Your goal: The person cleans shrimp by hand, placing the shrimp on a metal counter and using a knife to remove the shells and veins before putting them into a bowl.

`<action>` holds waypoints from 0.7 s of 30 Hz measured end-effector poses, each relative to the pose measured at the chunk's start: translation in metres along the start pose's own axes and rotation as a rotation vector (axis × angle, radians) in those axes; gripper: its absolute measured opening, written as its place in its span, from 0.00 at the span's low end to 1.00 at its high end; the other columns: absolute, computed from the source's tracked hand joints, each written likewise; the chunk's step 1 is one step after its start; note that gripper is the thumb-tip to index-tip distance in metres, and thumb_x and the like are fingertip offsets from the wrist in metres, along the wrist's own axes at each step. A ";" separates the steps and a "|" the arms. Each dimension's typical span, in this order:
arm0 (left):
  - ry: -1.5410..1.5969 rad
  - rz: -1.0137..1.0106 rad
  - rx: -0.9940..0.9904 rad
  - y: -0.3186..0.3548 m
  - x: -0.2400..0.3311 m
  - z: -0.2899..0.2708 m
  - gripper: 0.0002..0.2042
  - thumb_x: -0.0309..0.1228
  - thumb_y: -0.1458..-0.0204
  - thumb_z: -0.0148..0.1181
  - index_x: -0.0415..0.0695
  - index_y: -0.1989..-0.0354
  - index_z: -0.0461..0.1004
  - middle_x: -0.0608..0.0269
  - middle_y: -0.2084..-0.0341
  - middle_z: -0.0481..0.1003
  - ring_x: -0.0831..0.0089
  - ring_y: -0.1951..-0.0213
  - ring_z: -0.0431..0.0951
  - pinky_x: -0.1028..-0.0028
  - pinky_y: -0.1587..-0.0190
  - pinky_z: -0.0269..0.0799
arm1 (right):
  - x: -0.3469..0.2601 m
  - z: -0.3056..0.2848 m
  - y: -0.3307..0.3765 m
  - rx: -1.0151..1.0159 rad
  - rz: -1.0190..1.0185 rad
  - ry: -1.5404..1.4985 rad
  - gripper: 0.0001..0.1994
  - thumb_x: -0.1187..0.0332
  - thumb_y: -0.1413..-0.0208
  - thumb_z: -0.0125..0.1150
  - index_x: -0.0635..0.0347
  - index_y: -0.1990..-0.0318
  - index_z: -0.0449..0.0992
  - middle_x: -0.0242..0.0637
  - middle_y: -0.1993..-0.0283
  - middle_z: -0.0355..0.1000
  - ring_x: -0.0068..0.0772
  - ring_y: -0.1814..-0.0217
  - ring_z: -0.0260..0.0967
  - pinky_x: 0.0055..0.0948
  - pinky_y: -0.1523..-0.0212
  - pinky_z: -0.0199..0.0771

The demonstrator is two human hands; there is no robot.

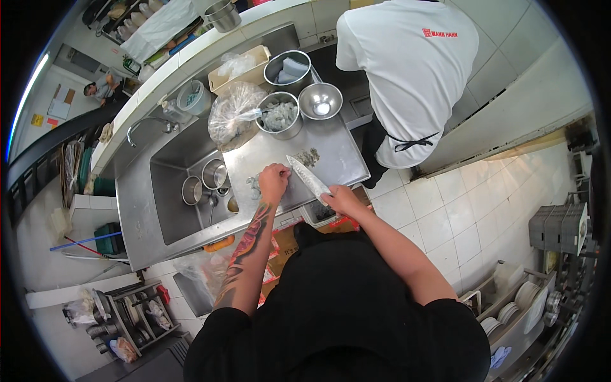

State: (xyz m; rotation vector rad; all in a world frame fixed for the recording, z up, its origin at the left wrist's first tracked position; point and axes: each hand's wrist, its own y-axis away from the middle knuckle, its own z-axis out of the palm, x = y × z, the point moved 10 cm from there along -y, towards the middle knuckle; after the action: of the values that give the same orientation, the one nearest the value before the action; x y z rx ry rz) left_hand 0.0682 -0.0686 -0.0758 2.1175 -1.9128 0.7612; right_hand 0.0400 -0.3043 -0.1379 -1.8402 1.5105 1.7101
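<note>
My right hand (344, 200) grips the handle of a kitchen knife (309, 179). Its broad, wet blade points up and left across the steel worktop (334, 143). Just left of the blade, my left hand (274, 182) has its fingers curled together low over the steel; what they hold, if anything, is too small to make out. Several greyish pieces, perhaps shrimp (254, 186), lie left of that hand. Beyond the knife tip is a small dark, wet heap of scraps (308, 157). Farther back, a steel bowl (280, 132) holds more pale grey pieces.
Behind stand an empty steel bowl (321, 100), a steel pot (287, 69), a clear plastic bag (234, 114) and a beige tub (240, 69). Left is a sink (167, 210) with steel pots (192, 190). A person in a white shirt (414, 70) stands close at the far right.
</note>
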 end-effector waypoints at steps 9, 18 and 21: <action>0.044 -0.045 0.029 0.004 -0.005 0.000 0.06 0.29 0.50 0.71 0.45 0.65 0.86 0.56 0.69 0.82 0.58 0.67 0.84 0.64 0.62 0.78 | 0.022 0.015 0.016 -0.110 0.053 -0.070 0.18 0.56 0.34 0.59 0.66 0.59 0.80 0.35 0.82 0.70 0.27 0.87 0.70 0.33 0.83 0.71; 0.109 -0.174 -0.004 0.011 -0.012 0.005 0.08 0.30 0.48 0.68 0.49 0.60 0.87 0.57 0.66 0.82 0.56 0.65 0.83 0.62 0.60 0.77 | 0.019 0.014 0.020 -0.092 0.009 -0.036 0.18 0.56 0.35 0.58 0.67 0.63 0.79 0.37 0.83 0.70 0.31 0.87 0.71 0.36 0.83 0.71; 0.087 -0.201 0.014 0.013 -0.013 0.005 0.09 0.30 0.48 0.67 0.49 0.59 0.87 0.54 0.65 0.82 0.55 0.64 0.83 0.62 0.59 0.77 | 0.018 0.013 0.028 -0.084 0.024 -0.070 0.18 0.56 0.35 0.58 0.66 0.62 0.79 0.37 0.84 0.69 0.32 0.87 0.71 0.36 0.83 0.71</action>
State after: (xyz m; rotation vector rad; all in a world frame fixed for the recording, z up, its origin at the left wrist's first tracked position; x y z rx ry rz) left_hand 0.0566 -0.0616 -0.0891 2.2034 -1.6261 0.8120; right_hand 0.0071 -0.3167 -0.1434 -1.7890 1.4603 1.8557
